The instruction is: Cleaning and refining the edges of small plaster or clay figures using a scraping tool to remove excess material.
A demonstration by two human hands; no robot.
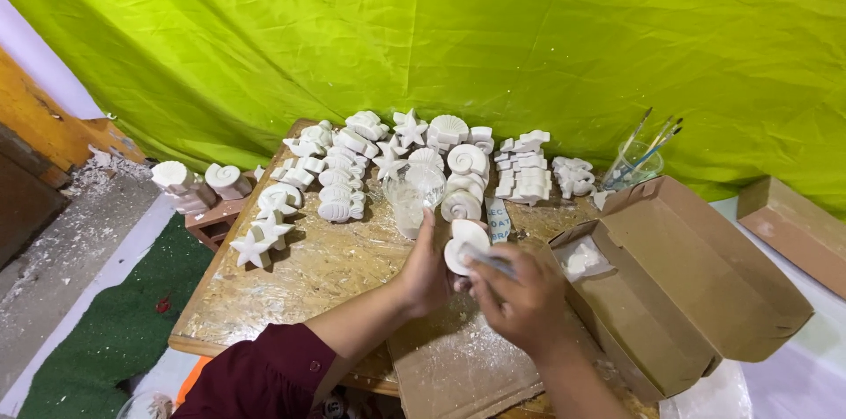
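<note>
My left hand (426,274) grips a white plaster shell-shaped cast (464,241) from its left side, over the wooden board (291,282). My right hand (522,297) holds a thin metal tool (487,262) with its tip against the cast. A dark red sleeve (264,375) covers my left forearm. White dust lies on the cardboard sheet (458,366) under my hands.
Several white plaster casts, shells, stars and fish (352,168), fill the back of the board. A clear jar (411,194) stands just beyond my hands. A glass with paintbrushes (636,159) and an open cardboard box (679,287) are to the right. Green cloth (441,31) hangs behind.
</note>
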